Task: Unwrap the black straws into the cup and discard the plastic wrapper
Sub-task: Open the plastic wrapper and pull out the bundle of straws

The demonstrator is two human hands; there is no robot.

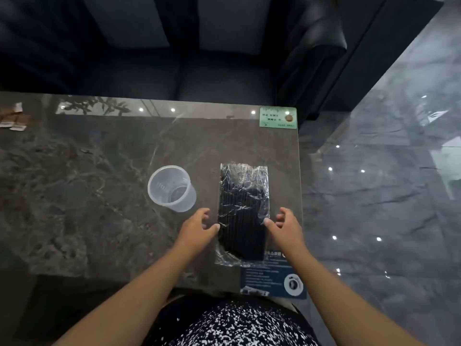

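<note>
From the head view, the wrapped black straws (243, 216) lay on the counter (99, 196) directly between both grips, long axis pointing away. Left hand (197, 227) and right hand (287, 224) spread open, thumbs touching the wrapper, equally near; cup (171, 188) beyond the left grip.

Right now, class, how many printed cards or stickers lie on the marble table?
2: a green card at the table's far right corner, and a blue printed card at the near right edge, partly under the wrapped pack of black straws.
</note>
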